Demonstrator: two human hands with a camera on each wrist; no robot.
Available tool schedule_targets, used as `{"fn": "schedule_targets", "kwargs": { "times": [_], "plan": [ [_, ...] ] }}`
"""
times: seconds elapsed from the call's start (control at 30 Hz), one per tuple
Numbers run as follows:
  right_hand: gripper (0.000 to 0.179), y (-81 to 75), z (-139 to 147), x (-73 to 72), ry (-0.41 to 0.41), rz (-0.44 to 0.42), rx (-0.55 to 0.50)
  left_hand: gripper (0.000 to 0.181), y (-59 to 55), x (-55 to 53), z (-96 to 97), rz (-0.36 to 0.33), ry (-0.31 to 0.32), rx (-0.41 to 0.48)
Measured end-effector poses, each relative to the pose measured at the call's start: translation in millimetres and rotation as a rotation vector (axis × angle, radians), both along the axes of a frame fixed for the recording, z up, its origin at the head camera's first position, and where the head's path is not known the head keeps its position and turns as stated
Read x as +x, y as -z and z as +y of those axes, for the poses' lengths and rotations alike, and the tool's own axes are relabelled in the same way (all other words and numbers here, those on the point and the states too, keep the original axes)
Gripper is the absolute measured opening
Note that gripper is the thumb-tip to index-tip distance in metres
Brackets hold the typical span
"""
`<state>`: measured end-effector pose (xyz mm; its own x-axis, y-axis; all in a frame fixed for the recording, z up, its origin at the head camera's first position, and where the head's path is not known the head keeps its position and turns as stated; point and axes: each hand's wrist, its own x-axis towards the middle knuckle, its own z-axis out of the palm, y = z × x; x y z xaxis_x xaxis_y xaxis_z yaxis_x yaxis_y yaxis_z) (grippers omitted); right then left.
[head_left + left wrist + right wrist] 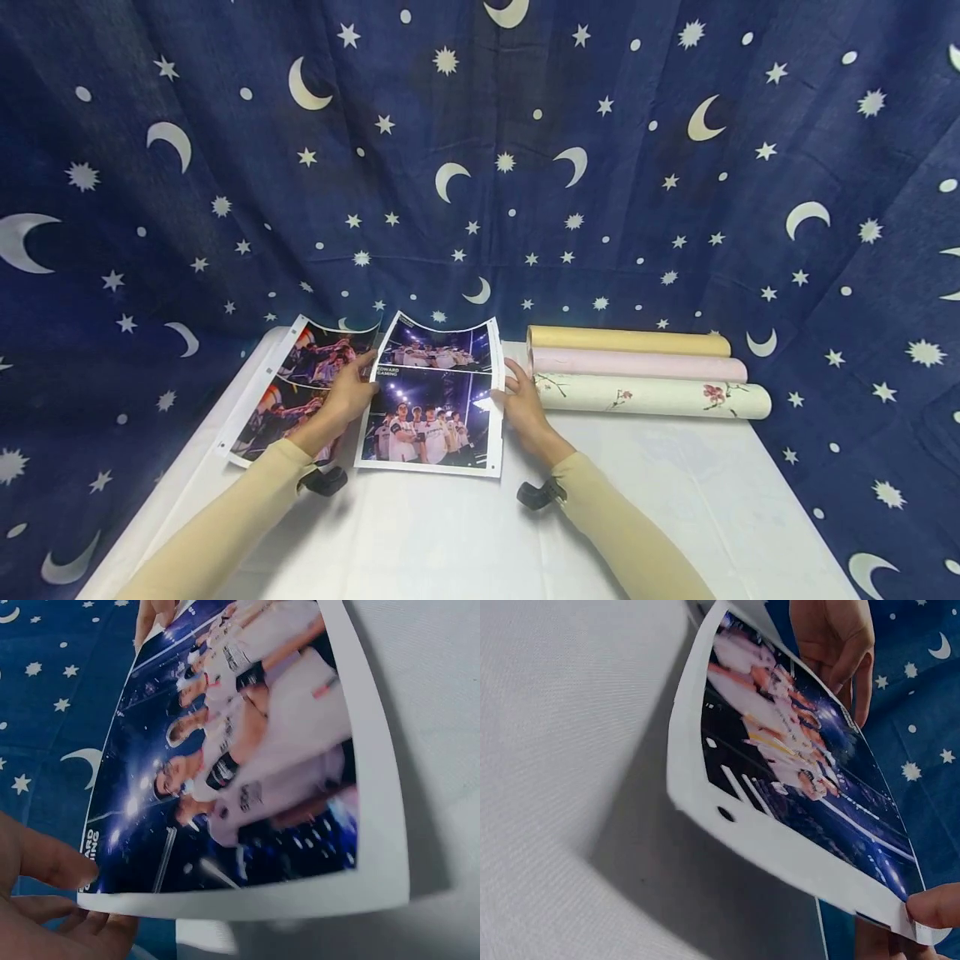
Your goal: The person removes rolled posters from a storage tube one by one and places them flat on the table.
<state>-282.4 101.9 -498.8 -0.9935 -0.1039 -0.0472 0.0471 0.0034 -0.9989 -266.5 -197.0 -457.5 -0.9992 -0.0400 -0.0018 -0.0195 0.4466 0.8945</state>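
Note:
Between both hands is a white-bordered photo print (431, 421) with two pictures of a group in white shirts, lifted off the table and bowed. My left hand (347, 396) pinches its left edge, the thumb (64, 862) on the printed face and the other fingers behind. On the opposite edge my right hand (525, 410) pinches the white border, its thumb (936, 906) on top. A second photo print (294, 360) with reddish, dark pictures lies at the left, partly hidden by my left hand and forearm.
Three rolls lie side by side at the back right: a yellow roll (630, 339), a pink roll (637, 364) and a cream roll with flower patterns (667, 396). They rest on a white-covered table (637, 475). Behind hangs a dark blue curtain (495, 225) with moons and stars.

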Motion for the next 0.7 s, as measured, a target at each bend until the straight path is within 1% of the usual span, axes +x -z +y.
{"fn": "schedule_targets", "kwargs": {
  "times": [0.07, 0.33, 0.53, 0.7],
  "plan": [
    [0.071, 2.1, 0, -1.3, -0.012, -0.005, 0.013, 0.072, 2.5, -0.4, 0.8, -0.014, 0.002, -0.005],
    [0.076, 7.8, -2, -3.7, -0.057, -0.058, 0.041, 0.076, 11.9, -3.8, 5.7, -0.063, 0.046, -0.002],
    [0.08, 14.2, -2, -5.8, -0.064, -0.075, 0.087, 0.077, 15.2, -4.9, 10.4, -0.084, 0.049, -0.013],
    [0.081, 16.2, -1, -6.2, -0.06, -0.085, 0.098, 0.073, 14.0, -4.4, 13.2, -0.079, 0.034, -0.005]
  ]
}}
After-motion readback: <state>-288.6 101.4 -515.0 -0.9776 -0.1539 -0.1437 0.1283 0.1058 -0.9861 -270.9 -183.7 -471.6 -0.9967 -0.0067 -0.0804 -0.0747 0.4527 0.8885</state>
